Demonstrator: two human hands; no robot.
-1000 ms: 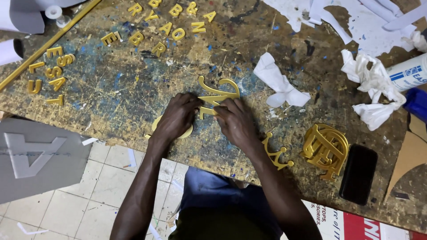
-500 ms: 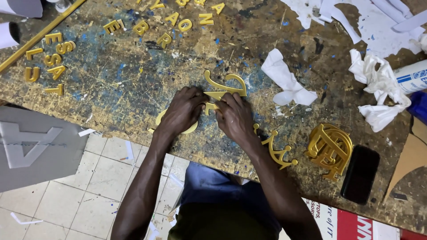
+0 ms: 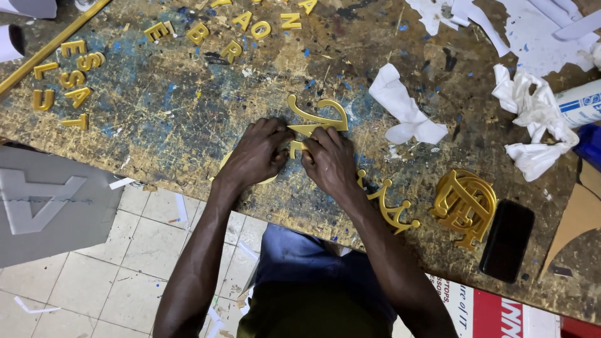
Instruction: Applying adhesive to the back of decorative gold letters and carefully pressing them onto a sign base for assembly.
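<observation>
A large gold ornate letter piece (image 3: 318, 117) lies flat on the scratched, paint-stained worktable (image 3: 188, 112). My left hand (image 3: 255, 154) and my right hand (image 3: 330, 160) press together on its lower end, fingers pinched on the gold piece where it meets. Under my left hand a round gold edge (image 3: 223, 161) peeks out. A gold crown shape (image 3: 391, 208) lies just right of my right wrist.
Several small gold letters (image 3: 69, 78) lie at the far left and top. Crumpled white paper (image 3: 405, 107) and more scraps (image 3: 532, 119) sit right. A gold monogram (image 3: 464, 203) and a black phone (image 3: 508, 240) lie near the front edge. A grey panel (image 3: 50, 206) stands left.
The view has shifted slightly; both hands stay pinched on the lower end of the gold letter piece with only small finger movement.
</observation>
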